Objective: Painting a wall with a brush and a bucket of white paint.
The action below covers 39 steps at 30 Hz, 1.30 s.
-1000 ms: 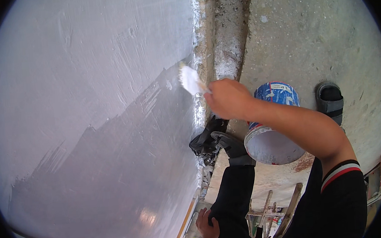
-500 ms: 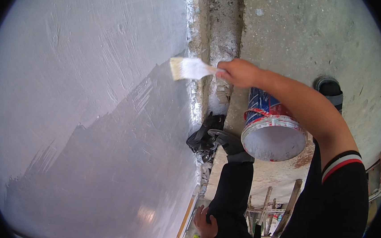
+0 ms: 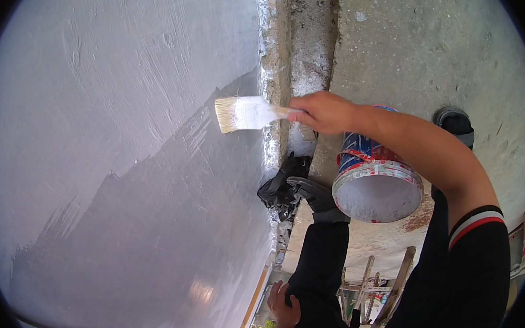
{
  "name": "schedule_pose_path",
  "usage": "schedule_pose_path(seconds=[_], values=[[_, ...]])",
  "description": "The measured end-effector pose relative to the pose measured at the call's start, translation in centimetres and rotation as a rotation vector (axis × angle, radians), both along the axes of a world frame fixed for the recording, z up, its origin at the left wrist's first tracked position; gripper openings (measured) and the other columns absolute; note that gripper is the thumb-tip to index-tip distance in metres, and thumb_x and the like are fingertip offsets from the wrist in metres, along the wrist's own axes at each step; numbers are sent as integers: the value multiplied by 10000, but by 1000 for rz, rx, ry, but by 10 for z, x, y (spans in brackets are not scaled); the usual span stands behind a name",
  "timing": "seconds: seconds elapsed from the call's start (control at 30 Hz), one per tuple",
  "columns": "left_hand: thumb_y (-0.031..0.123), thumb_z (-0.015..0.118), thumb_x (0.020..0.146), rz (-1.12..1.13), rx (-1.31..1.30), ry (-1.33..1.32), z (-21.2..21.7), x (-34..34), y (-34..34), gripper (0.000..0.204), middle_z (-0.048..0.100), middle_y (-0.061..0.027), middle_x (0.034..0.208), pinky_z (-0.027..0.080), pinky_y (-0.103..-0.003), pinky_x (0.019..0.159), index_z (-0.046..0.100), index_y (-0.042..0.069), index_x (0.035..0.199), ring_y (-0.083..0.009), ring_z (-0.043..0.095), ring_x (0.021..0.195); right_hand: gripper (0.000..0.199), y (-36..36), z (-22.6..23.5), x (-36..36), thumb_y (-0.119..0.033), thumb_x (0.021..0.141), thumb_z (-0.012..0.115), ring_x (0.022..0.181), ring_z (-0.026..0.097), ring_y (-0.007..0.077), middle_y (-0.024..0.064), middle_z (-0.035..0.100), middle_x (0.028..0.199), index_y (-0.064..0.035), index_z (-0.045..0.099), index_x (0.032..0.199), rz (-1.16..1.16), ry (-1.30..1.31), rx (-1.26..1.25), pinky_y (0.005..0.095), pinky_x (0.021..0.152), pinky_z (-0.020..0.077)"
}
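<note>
Right hand: the right hand (image 3: 326, 113) is closed around a wooden handle (image 3: 282, 111), with thumb and fingers wrapped about its end.
Flat paintbrush: the flat paintbrush (image 3: 251, 112) extends directly left of that hand; its broad middle is coated white and narrows toward the handle, and its bristles (image 3: 226, 115) are pale cream, slightly uneven at the tips.
Direction: the bristles point left, away from the hand, and the long axis runs almost level across the view, from the fist out over the wall's edge.
Grey wall: the grey wall (image 3: 157, 234) fills the area left of the hand, darker near the brush and lighter, with ridged strokes, beyond a slanting border; whether the bristles touch it cannot be told.
Concrete ledge: a paint-spotted concrete ledge (image 3: 276, 46) runs along the wall's foot, passing beneath the brush, just left of the hand.
Paint bucket: a blue and red paint bucket (image 3: 355, 146), white inside, stands below and right of the hand; the right forearm hides part of it.
Black bag: a crumpled black bag (image 3: 288, 177) lies below the hand, beside a dark sandal (image 3: 317, 198).
Left hand: well below the right one, the left hand (image 3: 283, 305) rests on the black trouser leg (image 3: 320, 267), fingers loosely extended.
Wooden ladder: what looks like a wooden ladder (image 3: 402, 279) lies farther below the right hand.
</note>
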<state>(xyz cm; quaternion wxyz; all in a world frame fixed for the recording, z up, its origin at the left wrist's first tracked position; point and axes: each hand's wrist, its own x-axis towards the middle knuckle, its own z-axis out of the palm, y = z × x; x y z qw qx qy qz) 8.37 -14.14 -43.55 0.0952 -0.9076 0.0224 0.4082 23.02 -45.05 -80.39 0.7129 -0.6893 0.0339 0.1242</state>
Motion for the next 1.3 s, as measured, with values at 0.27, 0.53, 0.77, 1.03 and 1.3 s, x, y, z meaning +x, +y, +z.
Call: schedule_pose_path(seconds=[0.27,0.53,0.77,1.03,1.3], values=[[102,573,704,4,25,9,0,1,2,400,516,-125,1230,333,-435,960,574,80,1103,-321,457,1186,244,-10,-22,-21,-266,917,493,682,558,402,205,564,725,-34,530,854,32,126,-196,449,609,441],[92,574,704,24,17,6,5,6,-1,404,518,-124,1228,337,-431,958,573,87,1107,-316,458,1187,223,-9,73,17,-242,910,510,608,544,382,186,542,663,-26,543,865,-53,-21,232,417,559,436],[91,578,701,-15,23,5,2,6,-3,405,522,-118,1222,343,-427,954,574,88,1105,-314,465,1180,254,-11,1,-13,-276,890,517,620,575,394,197,566,641,-36,579,836,-117,279,-304,476,572,452],[92,579,695,-6,11,14,5,6,-8,414,518,-123,1227,344,-428,954,573,87,1109,-316,465,1178,245,-28,144,23,-245,892,509,563,587,358,162,570,592,-32,560,783,22,272,-75,457,536,464],[95,579,695,-15,21,18,3,6,-10,407,515,-126,1230,337,-434,963,576,88,1102,-317,460,1186,231,-48,128,26,-271,879,546,513,559,300,117,537,542,-54,584,810,-127,-21,54,382,490,437]])
